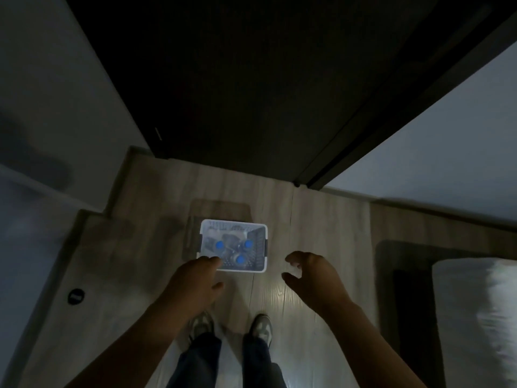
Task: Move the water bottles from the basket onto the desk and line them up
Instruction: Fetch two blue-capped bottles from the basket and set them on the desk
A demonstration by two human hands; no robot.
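A white perforated basket [261, 228] stands on the wood floor in front of my feet. Three clear water bottles stand upright in it, their blue caps showing: one at the left [219, 244], one at the right [248, 243], one nearest me [240, 259]. My left hand [195, 281] hovers above the basket's near-left corner, fingers relaxed, holding nothing. Off to the basket's right, my right hand [310, 273] hangs in the air with fingers loosely curled and nothing in it.
A dark door or cabinet front [251, 93] rises straight ahead beyond the basket. A pale wall [56, 93] stands at the left, a white bed or pillow edge [475, 317] at the right beside a dark rug [405, 289]. A small dark round object [75, 296] lies on the floor at the left.
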